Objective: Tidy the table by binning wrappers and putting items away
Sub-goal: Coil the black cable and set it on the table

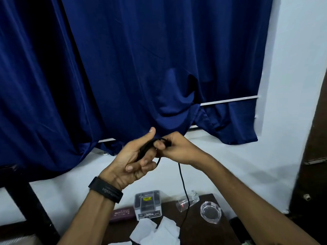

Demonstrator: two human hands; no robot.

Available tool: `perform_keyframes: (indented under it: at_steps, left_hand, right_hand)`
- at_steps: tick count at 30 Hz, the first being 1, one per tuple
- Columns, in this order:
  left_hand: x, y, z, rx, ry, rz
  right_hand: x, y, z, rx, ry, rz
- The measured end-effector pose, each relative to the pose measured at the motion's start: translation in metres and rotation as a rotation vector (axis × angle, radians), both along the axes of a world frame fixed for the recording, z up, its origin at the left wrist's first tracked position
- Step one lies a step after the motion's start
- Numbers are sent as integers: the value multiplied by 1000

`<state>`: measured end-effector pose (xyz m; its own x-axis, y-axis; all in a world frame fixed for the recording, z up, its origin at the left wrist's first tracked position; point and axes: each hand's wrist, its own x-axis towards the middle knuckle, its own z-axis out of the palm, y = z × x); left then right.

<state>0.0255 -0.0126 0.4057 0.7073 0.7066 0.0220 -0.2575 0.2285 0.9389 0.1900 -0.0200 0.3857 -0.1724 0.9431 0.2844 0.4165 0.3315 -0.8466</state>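
A thin black cable [183, 183] is held up in front of the blue curtain. My left hand [134, 158] grips a coil of it, palm turned up, thumb raised. My right hand [174, 147] pinches the cable at the top of the coil, close against the left fingers. The loose end hangs down to the dark table [203, 225]. Crumpled white wrappers [155, 230] lie at the table's near edge.
On the table stand a clear plastic box [147, 204], a maroon case [122, 213], a tipped clear glass [187, 200] and a glass ashtray [210, 212]. A blue curtain [123, 68] hangs behind; a dark frame [21, 195] is at left, a dark door [313, 156] at right.
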Motion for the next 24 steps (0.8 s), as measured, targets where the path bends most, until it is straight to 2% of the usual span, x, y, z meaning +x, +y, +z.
perform_keyframes:
  at_steps: [3,5,10,13,15,17,18,20,22,24]
  left_hand:
    - [-8,3,-3,68,119,-88]
    - [-13,4,-5,73,108,-187]
    - [-12,8,-16,-76,-163,-251]
    - [-12,18,-17,-255,-438,-493]
    - [-14,30,-19,-262,-511,-523]
    - [-17,35,-18,-183,-531,-497]
    - [-17,35,-17,-134,-536,-456]
    - [-12,26,-14,-53,-486,-236]
    - [-7,19,-18,17,-437,33]
    - [-3,15,-21,77,-453,73]
  right_hand:
    - [5,-4,-3,-23,41,52]
    - [4,-9,1,-37,63,89]
    - [0,-7,-1,-7,101,60]
    - [-2,-7,-7,-33,71,24]
    - [-3,-6,-13,-57,164,52]
    - [-2,-6,-20,-7,206,47]
    - [-1,-5,-24,43,149,19]
    - [2,-5,-26,115,-38,-35]
    - [3,-6,-28,111,-117,-62]
    - [4,-8,-29,64,-115,-66]
